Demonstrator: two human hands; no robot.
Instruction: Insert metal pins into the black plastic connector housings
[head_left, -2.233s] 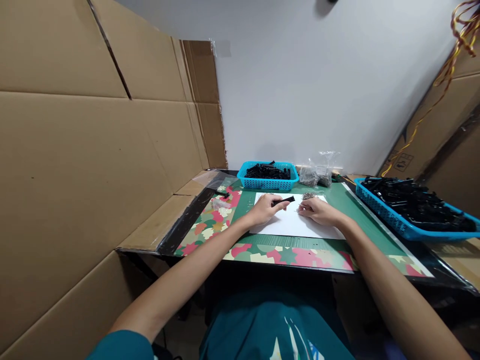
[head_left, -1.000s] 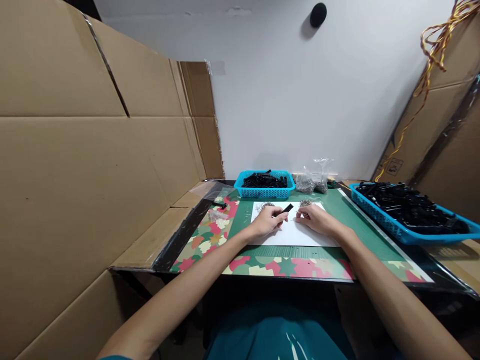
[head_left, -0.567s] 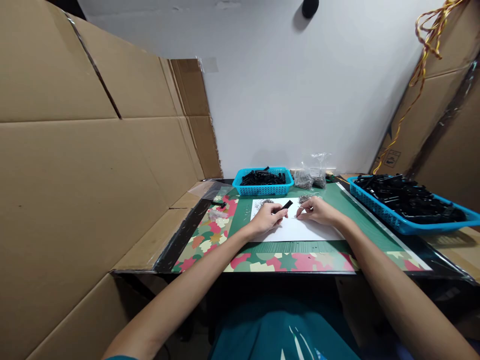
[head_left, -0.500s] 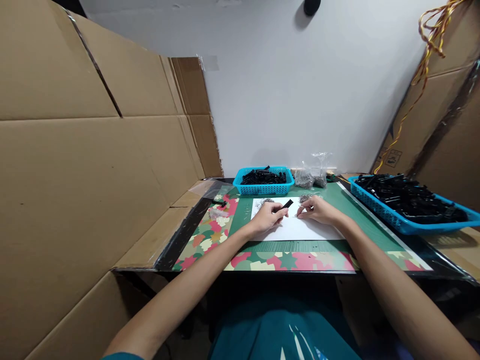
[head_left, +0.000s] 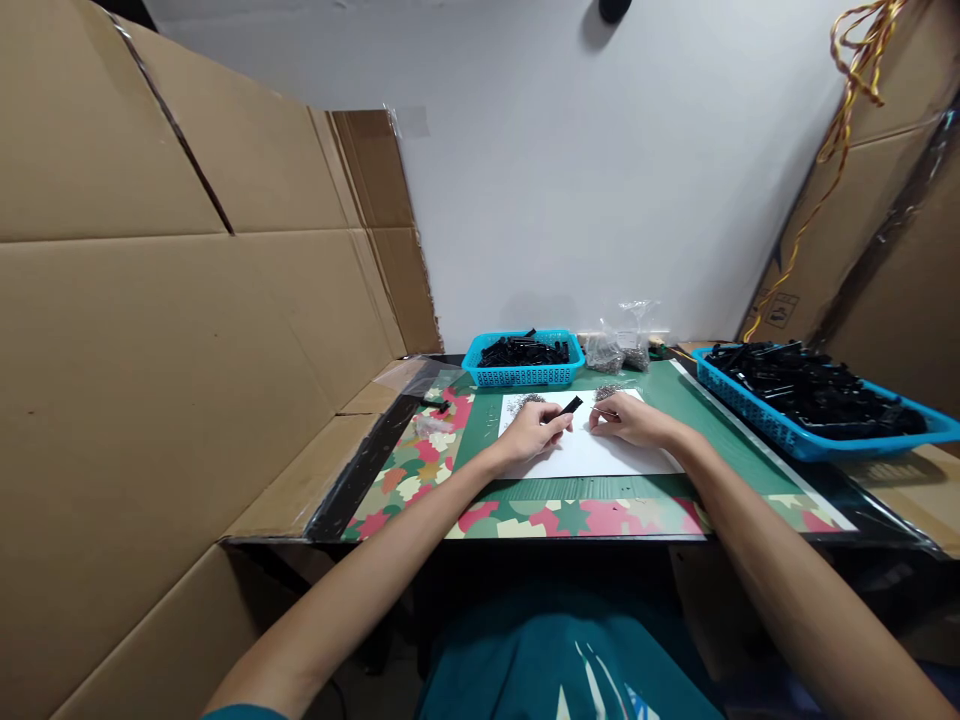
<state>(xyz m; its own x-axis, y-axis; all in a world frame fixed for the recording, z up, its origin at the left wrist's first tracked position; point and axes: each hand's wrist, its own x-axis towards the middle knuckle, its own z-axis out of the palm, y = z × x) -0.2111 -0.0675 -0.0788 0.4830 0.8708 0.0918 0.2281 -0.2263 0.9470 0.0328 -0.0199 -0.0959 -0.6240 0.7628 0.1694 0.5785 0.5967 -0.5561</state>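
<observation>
"Everything sits slightly farther left in the frame than in the last picture, but the hands look just as near each other."

"What is the left hand [head_left: 529, 435] doing?"

"Pinching a black piece [head_left: 573, 406] between thumb and fingers, right of the frame's centre. One end sticks out up and to the right; the hand covers the other."

"And the right hand [head_left: 630, 418]?"

"Its thumb and forefinger look pressed together on a thin sliver [head_left: 602, 411], pointing left toward the black piece. It's too fine to make out properly, and I can't tell whether the two touch."

"What do the hands block?"

"Parts of the white sheet [head_left: 585, 460], and the near edges of the left pile [head_left: 529, 400] and right pile [head_left: 609, 392] of tiny bits. I can't make out single bits."

"Anything behind them?"

"A small blue basket [head_left: 523, 376] of black pieces, with plastic bags [head_left: 634, 350] just beside it, their contents blurred."

"At the right edge?"

"A large blue basket [head_left: 787, 440], heaped with black parts. Wires [head_left: 862, 60] hang at the upper right, cut off by the frame, as is a dark round object [head_left: 615, 10] at the top. Cardboard [head_left: 150, 350] walls off the left side."
</observation>
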